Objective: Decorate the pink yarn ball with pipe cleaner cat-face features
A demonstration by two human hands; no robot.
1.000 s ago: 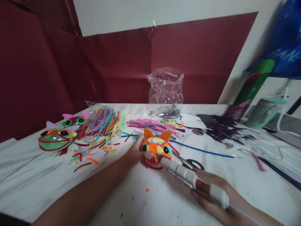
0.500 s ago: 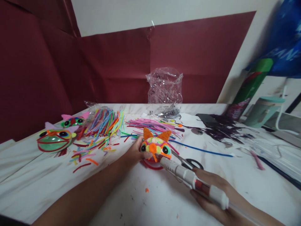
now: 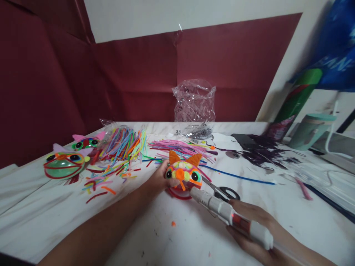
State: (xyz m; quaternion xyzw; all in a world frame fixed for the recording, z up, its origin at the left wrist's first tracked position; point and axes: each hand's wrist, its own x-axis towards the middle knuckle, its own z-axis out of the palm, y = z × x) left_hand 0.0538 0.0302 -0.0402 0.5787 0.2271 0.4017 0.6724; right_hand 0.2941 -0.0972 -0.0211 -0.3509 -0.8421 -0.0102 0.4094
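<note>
My left hand [image 3: 163, 177] is closed on the left side of a colourful animal-face craft [image 3: 179, 166]. It has orange ears, big dark eyes, a round orange nose and a red rim at the bottom. In my right hand [image 3: 255, 225] is a white glue gun [image 3: 212, 202], with a glue stick trailing out of its back end. The gun's nozzle points at the lower front of the face, just under the nose; whether it touches cannot be told. Scissors [image 3: 226, 193] with dark handles lie behind the gun, partly hidden by the face.
Two similar faces, one green-mouthed [image 3: 64, 168] and one pink-eared [image 3: 88, 143], stand at the left. Pipe cleaners [image 3: 123, 144] lie in piles behind my left arm. A clear plastic bag [image 3: 194, 101], dark purple strands [image 3: 260, 149] and a green cup [image 3: 312, 131] are farther back.
The glue gun and my right hand have shifted slightly right and down, drawing the nozzle back a little. My left hand and the face stay where they were.
</note>
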